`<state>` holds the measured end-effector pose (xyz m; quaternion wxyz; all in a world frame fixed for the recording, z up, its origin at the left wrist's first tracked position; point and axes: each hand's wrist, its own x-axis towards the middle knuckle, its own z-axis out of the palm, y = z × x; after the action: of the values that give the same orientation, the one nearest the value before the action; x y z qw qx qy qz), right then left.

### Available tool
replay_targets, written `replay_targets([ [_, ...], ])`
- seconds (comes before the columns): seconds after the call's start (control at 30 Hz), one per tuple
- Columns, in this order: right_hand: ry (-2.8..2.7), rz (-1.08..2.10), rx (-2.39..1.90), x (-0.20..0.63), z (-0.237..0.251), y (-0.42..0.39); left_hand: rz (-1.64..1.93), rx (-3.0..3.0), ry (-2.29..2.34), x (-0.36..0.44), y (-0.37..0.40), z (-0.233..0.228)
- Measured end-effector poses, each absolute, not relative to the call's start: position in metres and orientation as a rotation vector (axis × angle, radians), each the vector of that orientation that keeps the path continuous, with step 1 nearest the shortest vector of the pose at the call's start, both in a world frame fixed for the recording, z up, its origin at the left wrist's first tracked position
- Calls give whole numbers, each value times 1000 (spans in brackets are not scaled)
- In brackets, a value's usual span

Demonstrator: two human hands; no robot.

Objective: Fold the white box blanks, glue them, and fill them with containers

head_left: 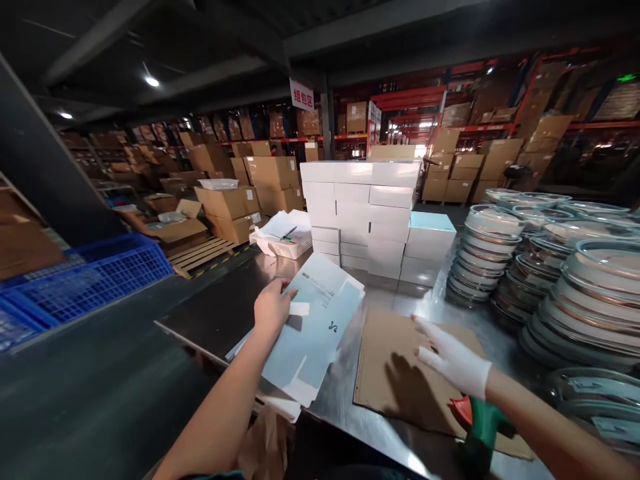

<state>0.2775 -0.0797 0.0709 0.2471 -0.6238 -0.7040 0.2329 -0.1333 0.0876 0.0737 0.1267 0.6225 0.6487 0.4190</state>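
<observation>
At the far left, beyond the counter's left edge, a blue plastic crate [95, 277] is seen on a lower dark surface. On the steel counter [425, 303], toward its near-left edge, a stack of flat, unfolded pale-blue cartons [313, 333] is laid, part of it overhanging that edge. The left hand [273, 308], bare, is rested on the top carton, its fingers curled over the carton's left side near a small white tab [299, 309]; the grasp appears light rather than clenched.

Behind, toward the middle of the far edge, a block of assembled white boxes [367, 213] is stacked, with a white basket of papers [290, 245] just to its left.

Near the front edge, a brown cardboard sheet [400, 373] lies flat. The right hand [453, 360], in a white glove, is spread open and pressed flat on it, grasping nothing. A red-and-green tool [475, 417] is seen close under the right forearm; what it is cannot be told.

Along the right edge, tall stacks of round glass lids [575, 293] are ranged.

Risks, as judged: the overhanging cartons could slide off the near edge if only the top one is dragged; the lid stacks could be toppled by a careless right elbow.
</observation>
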Motion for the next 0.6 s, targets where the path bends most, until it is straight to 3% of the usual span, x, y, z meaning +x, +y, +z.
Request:
replay_targets([
  [0.17, -2029, 550, -1660, 253, 48, -117, 1172, 1585, 1976, -145, 90, 73],
  [0.3, -1840, 761, -1597, 243, 42, -117, 1293, 1541, 1825, -146, 74, 96],
  [0.47, -1455, 1009, -1258, 207, 62, -99, 1336, 1367, 1027, -106, 13, 130],
  [0.6, -1234, 938, -895, 193, 87, -110, 1024, 1240, 659, -70, -37, 94],
])
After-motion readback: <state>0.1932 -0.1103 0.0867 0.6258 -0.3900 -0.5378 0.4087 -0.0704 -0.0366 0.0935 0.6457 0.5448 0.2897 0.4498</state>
